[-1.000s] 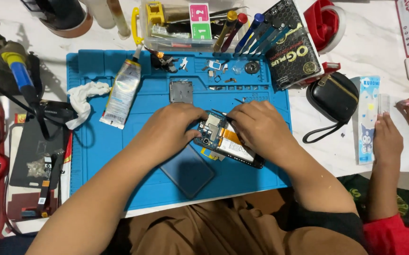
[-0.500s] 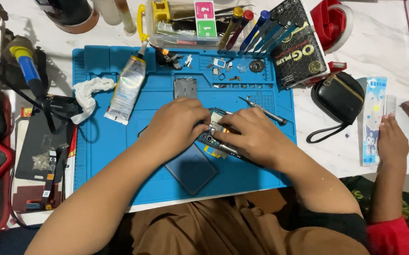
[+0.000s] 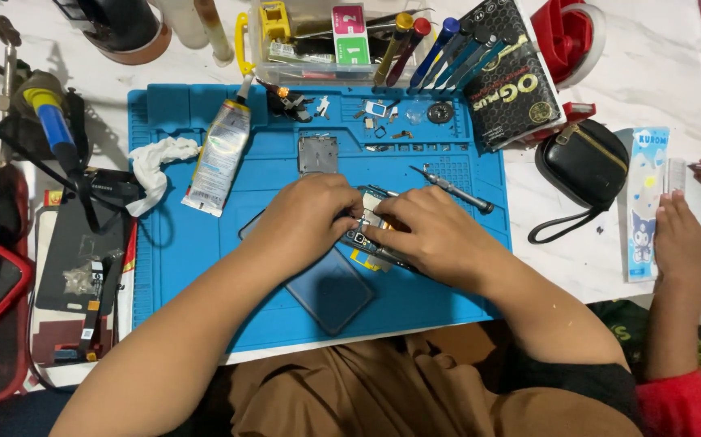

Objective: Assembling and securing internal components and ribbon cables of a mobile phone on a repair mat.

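Blue silicone mat [image 3: 205,267] is lying flat, its left half bare, while the left hand [image 3: 306,218] and right hand [image 3: 431,239] are both pinching the opened phone [image 3: 367,235] at mid-mat, beside a slim metal screwdriver [image 3: 454,189].

Opened phone [image 3: 371,231] on mat [image 3: 189,259], glue tube [image 3: 219,158] to its left.
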